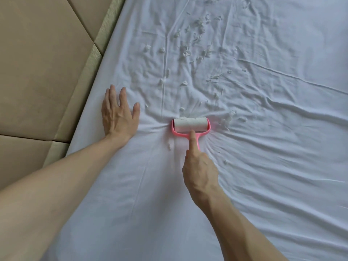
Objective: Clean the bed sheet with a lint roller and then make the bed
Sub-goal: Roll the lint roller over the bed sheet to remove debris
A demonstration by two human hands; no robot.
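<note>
A wrinkled white bed sheet [263,147] spreads under me. My left hand [117,117] presses flat on it, fingers straight. My right hand [199,170] grasps the pink-framed white lint roller [190,125], forefinger along its handle, drum on the sheet near scattered white fluff scraps [185,50].

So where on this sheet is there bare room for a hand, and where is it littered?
Bare: the white bed sheet between the two forearms, below the pink-framed lint roller, and the upper right past the long crease. Crowded: white fluff scraps scatter above the roller; one lies left of its handle.
</note>
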